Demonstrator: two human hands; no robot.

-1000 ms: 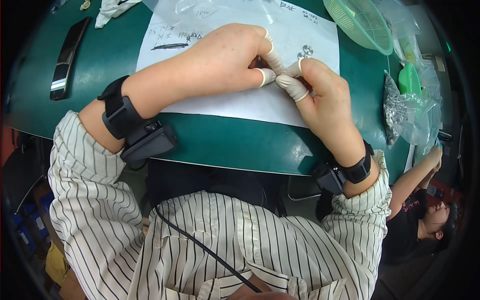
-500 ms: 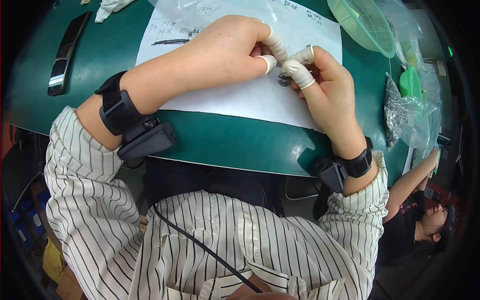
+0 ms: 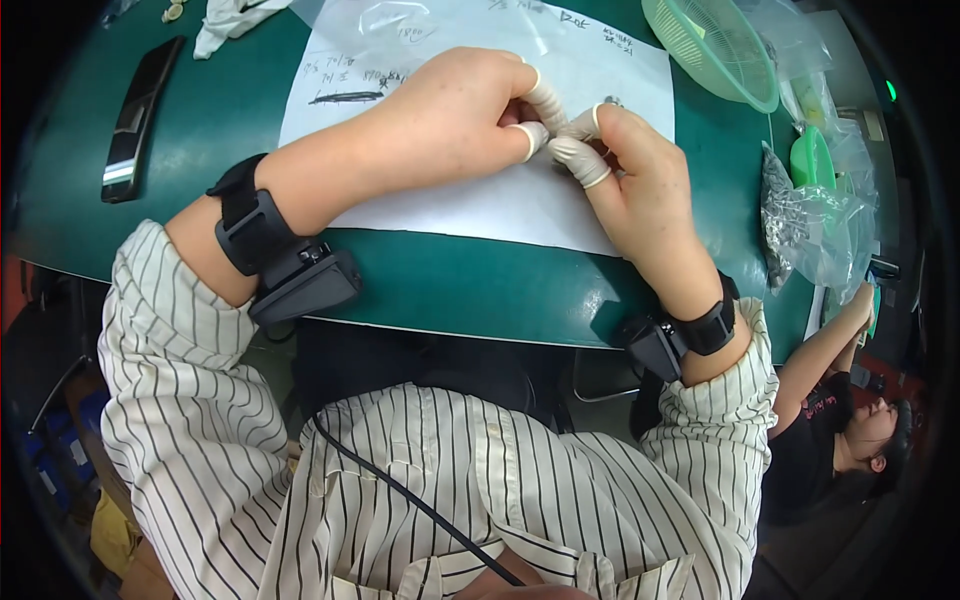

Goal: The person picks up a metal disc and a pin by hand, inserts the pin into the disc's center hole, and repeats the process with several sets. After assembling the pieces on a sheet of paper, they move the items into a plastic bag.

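Note:
My left hand (image 3: 450,125) and my right hand (image 3: 640,185) meet fingertip to fingertip over a white sheet of paper (image 3: 480,200) on the green table (image 3: 450,280). White finger cots cover the thumbs and forefingers of both hands. The fingers pinch together at one spot, and whatever small part lies between them is hidden. Both wrists carry black bands with small black boxes. A thin dark part (image 3: 345,97) lies on the paper to the left of my left hand.
A black phone (image 3: 135,120) lies at the table's left. A light green mesh basket (image 3: 715,45) stands at the back right, with clear bags of small dark parts (image 3: 800,225) beside it. Another person (image 3: 860,420) sits at the lower right.
Both hands have shifted slightly toward the far side of the paper, fingertips still pressed together; the right forefinger has curled a little.

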